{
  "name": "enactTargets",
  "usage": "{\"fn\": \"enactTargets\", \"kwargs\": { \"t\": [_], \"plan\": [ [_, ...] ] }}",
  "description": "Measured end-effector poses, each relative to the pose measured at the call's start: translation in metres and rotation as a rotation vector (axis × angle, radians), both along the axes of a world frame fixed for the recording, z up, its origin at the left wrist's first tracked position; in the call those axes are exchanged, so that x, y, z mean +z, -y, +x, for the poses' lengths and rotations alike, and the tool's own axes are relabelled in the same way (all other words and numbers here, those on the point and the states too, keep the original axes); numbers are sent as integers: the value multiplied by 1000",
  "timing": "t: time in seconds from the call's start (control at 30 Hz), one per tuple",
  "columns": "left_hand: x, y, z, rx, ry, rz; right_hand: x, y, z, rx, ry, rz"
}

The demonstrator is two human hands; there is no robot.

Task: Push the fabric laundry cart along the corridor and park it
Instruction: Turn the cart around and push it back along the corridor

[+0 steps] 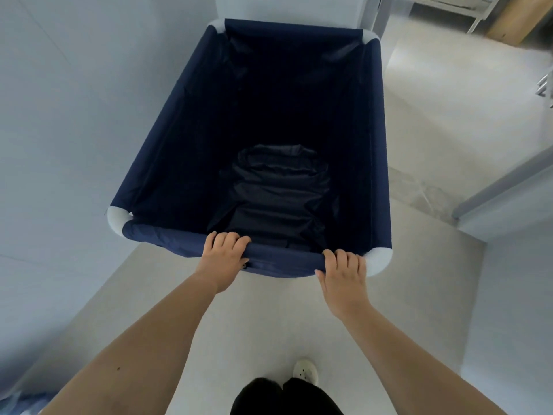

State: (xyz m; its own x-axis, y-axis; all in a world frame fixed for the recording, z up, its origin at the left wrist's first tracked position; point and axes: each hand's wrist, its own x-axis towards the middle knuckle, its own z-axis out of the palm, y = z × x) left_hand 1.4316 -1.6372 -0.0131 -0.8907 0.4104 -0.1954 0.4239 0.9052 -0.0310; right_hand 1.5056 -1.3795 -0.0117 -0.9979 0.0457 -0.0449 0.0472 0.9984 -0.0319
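Note:
A navy fabric laundry cart (167, 139) with white corner joints fills the middle of the head view, seen from above. Its inside is dark, and only folded dark fabric shows at the bottom. My left hand (223, 256) is closed over the near rim, left of centre. My right hand (344, 271) grips the same rim close to the near right white corner. The cart's left side runs right along a pale wall, and its far end sits near a wall corner.
A pale wall (59, 115) stands on the left. Light concrete floor (434, 130) extends to the right past a grey door frame (502, 181). A wooden and metal shelf unit (508, 22) is at the far right. My white shoe (305, 369) is on the floor below.

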Motion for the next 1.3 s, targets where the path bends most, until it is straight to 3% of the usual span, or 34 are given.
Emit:
{"fn": "enactTargets", "kwargs": {
  "t": [0.33,0.5,0.67,0.9,1.3],
  "plan": [
    [0,10,-5,-100,-16,48,0,10,-3,-65,5,17],
    [2,36,-27,-275,50,84,4,33,-8,-246,174,25],
    [0,98,-20,-193,-116,169,5,56,0,-341,143,-25],
    [3,123,-5,-89,-114,214,3,126,6,-163,94,-175],
    [-8,126,100,10,-233,216,-9,116,88,-50,62,-233]
  ]
}}
